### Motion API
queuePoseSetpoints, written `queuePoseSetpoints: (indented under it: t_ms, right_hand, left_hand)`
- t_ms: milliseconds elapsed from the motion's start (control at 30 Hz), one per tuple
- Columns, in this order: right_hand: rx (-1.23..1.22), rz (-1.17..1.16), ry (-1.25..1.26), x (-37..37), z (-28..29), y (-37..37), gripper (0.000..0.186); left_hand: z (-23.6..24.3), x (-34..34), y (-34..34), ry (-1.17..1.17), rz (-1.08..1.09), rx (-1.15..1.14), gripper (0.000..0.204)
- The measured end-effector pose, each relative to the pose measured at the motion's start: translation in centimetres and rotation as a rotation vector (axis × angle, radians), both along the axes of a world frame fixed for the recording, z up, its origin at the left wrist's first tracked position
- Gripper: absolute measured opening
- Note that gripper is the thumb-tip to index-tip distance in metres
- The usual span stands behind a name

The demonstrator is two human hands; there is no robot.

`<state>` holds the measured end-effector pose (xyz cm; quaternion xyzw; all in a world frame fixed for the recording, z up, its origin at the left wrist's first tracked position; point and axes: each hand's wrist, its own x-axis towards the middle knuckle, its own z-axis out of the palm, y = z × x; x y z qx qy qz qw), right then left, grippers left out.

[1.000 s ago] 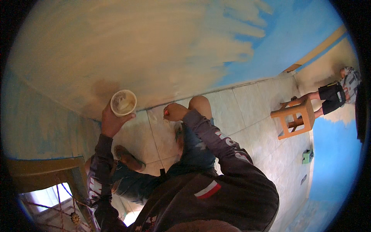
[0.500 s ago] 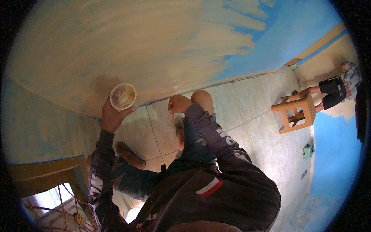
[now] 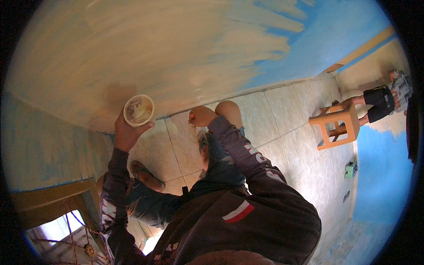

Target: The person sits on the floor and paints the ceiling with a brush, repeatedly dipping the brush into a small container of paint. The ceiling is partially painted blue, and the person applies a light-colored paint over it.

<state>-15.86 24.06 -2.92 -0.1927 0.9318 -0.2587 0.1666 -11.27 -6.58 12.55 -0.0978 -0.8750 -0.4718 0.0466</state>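
Note:
My left hand [image 3: 126,134] is wrapped round a pale plastic cup [image 3: 138,110] with cream-coloured residue inside, held in front of the lower wall [image 3: 168,66], which is painted beige over blue. My right hand [image 3: 203,115] is closed on what looks like a paintbrush [image 3: 192,130], with a little orange showing at the fingers and a pale part hanging below; it is partly hidden by the hand. That hand is by my bent right knee, near the foot of the wall and above the tiled floor [image 3: 161,150].
Another person [image 3: 377,106] in dark shorts stands at the right behind an orange plastic stool [image 3: 351,123]. A small green object [image 3: 351,170] lies by the blue wall [image 3: 380,176]. At lower left are a wooden frame [image 3: 53,190] with a bright opening and hanging cords [image 3: 75,229].
My left hand and the cup are slightly higher in the picture than a second ago. My right hand rose and shifted right, then back slightly left. The whole view has shifted a little.

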Motion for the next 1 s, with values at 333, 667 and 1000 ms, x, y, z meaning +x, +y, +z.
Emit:
queuePoseSetpoints:
  t_ms: [333, 667, 1000]
  right_hand:
    - [0.011, 0.029, 0.012, 0.0, 0.2, 0.0, 0.027]
    - [0.015, 0.012, -0.002, 0.1, 0.4, 0.5, 0.027]
    - [0.016, 0.011, -0.017, -0.2, -0.4, 0.3, 0.028]
  left_hand:
    - [0.9, 0.3, 1.1, 0.037, 0.003, 0.014, 0.074]
    - [-1.5, -0.3, -0.2, 0.035, 0.041, 0.036, 0.075]
    - [-0.5, 0.1, -0.1, 0.008, 0.056, 0.014, 0.074]
